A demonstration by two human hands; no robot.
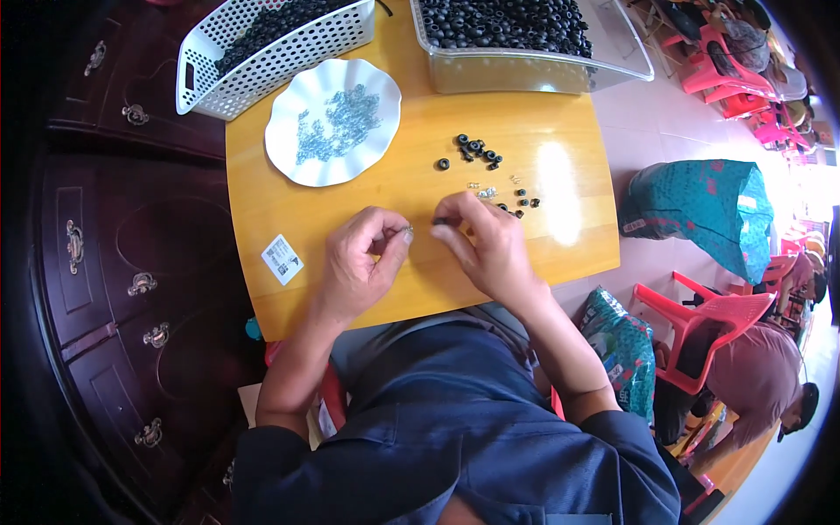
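Note:
Over the near part of the yellow table (420,289), my two hands face each other, fingertips a short gap apart. My left hand (360,258) is closed in a pinch on a tiny clear piece (408,229). Between the thumb and fingers of my right hand (490,245) sits a small black ring-shaped part (439,222). Just beyond the right hand lie a few loose clear pieces (486,192) and several small black parts (522,202). Farther off is another loose group of black ring-shaped parts (479,150).
A white wavy-rimmed plate (282,144) bears many clear pieces (346,122). Behind it stand a white perforated basket (289,57) and a clear bin (516,77), both full of black parts. A dark cabinet (175,236) flanks the left; teal sacks (682,206) and a pink chair (709,328) are right.

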